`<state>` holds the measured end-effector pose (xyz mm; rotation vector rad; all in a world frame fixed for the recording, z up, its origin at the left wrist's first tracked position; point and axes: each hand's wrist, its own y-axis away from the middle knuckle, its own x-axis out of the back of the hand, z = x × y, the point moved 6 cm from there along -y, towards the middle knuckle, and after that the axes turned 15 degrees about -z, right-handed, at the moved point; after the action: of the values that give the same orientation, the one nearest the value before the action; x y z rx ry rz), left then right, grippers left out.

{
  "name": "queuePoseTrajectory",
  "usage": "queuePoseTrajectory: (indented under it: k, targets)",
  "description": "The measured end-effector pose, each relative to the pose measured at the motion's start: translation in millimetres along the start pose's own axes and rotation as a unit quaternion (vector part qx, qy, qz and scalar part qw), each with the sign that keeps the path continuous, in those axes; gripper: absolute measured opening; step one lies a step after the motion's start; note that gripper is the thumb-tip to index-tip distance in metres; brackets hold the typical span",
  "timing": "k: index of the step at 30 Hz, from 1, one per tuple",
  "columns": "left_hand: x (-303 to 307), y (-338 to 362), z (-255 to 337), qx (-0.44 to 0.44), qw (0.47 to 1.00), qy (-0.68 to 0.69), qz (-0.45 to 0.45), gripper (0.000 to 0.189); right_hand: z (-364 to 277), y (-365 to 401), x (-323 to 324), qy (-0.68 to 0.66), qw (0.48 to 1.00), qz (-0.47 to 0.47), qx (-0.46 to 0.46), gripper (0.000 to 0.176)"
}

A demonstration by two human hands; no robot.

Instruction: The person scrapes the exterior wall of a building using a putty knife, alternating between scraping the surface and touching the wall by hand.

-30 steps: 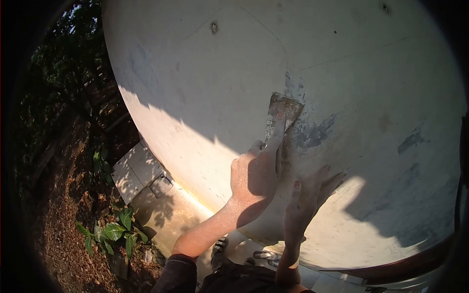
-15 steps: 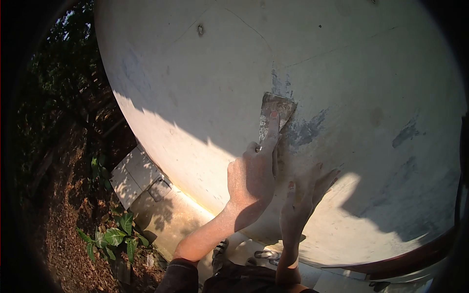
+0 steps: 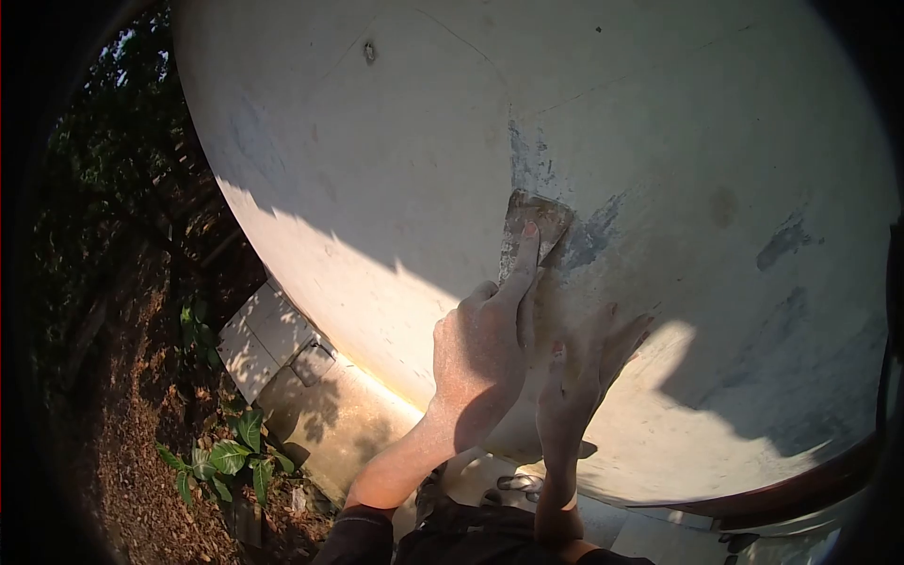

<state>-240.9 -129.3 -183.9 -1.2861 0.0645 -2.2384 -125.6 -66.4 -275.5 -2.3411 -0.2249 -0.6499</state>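
Left hand [image 3: 478,350] grips a putty knife [image 3: 549,215], 1 finger [image 3: 524,261] along its blade, against the wall [image 3: 377,165]. Right hand [image 3: 576,388] spread, nothing visibly grasped. Risk: uneven finger pressure could tilt the blade, gouging the wall.

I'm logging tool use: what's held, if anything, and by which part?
The left hand holds a scraper, index finger on its blade; any handle is hidden. Right hand: empty.
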Motion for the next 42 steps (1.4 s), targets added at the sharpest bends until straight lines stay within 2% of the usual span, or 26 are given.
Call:
queuePoseTrajectory:
  k: [2, 4, 6, 7, 8, 10, 12, 15, 17, 19, 21, 24, 29, 30, 34, 38, 40, 42]
  targets:
    - [1, 0, -5, 0.007, 1.0, 0.002, 0.006, 0.058, -3, -2, -2, 0.024, 1.0, 0.012, -0.011, 0.062]
    - [-21, -6, -21, -0.029, 0.999, 0.006, 0.012, 0.07, -2, -2, -5, 0.023, 1.0, 0.016, -0.01, 0.063]
    - [-42, -1, -33, -0.044, 0.998, 0.016, 0.033, 0.066, -3, -1, -3, 0.021, 0.999, 0.024, -0.003, 0.063]
    - [-42, -1, -33, -0.053, 0.996, 0.052, 0.048, 0.058, -3, -1, -2, 0.023, 1.0, 0.017, -0.012, 0.063]
    - [-41, -2, -32, -0.063, 0.992, 0.087, 0.062, 0.05, -2, -2, -2, 0.025, 0.999, 0.009, -0.021, 0.064]
    - [-22, -13, -15, -0.061, 0.993, 0.078, 0.065, 0.05, -2, -5, -2, 0.022, 1.0, 0.011, -0.014, 0.064]
    - [4, -23, 7, -0.095, 0.989, 0.031, 0.107, 0.052, -1, 1, -3, 0.021, 1.0, 0.0, -0.014, 0.063]
    - [7, -15, 10, -0.042, 0.997, -0.019, 0.064, 0.055, -4, 0, 0, 0.024, 1.0, 0.007, -0.007, 0.063]
    - [-19, -5, -19, -0.048, 0.997, -0.012, 0.055, 0.056, -4, 1, 3, 0.008, 1.0, -0.016, -0.016, 0.065]
    - [-23, -8, -20, -0.059, 0.997, -0.011, 0.046, 0.056, -1, 1, 6, -0.014, 1.0, -0.013, -0.005, 0.065]
    - [-13, -13, -11, -0.058, 0.994, -0.007, 0.095, 0.055, -1, 0, 4, -0.033, 0.999, -0.02, 0.004, 0.066]
    - [19, -25, 22, -0.058, 0.993, -0.022, 0.098, 0.056, -2, 2, 1, 0.015, 1.0, -0.013, 0.003, 0.068]
    - [-15, -5, -2, -0.037, 0.995, -0.061, 0.068, 0.055, -5, 0, 5, -0.001, 1.0, -0.026, 0.01, 0.07]
    - [-18, -6, -5, -0.038, 0.996, -0.033, 0.074, 0.055, -5, 0, 6, -0.004, 1.0, -0.021, 0.01, 0.07]
    - [10, -20, 19, -0.04, 0.993, -0.022, 0.107, 0.056, -5, 1, 4, -0.019, 0.999, -0.028, 0.002, 0.07]
    - [-4, -8, 12, -0.078, 0.987, -0.071, 0.118, 0.06, -5, 1, 6, -0.027, 0.999, -0.025, 0.008, 0.067]
    - [-28, 2, -9, -0.028, 0.998, -0.018, 0.052, 0.059, -5, 2, 9, -0.043, 0.999, -0.032, -0.001, 0.067]
    - [-27, -5, -9, -0.023, 0.998, -0.023, 0.055, 0.058, -4, 2, 8, -0.06, 0.997, -0.039, -0.013, 0.067]
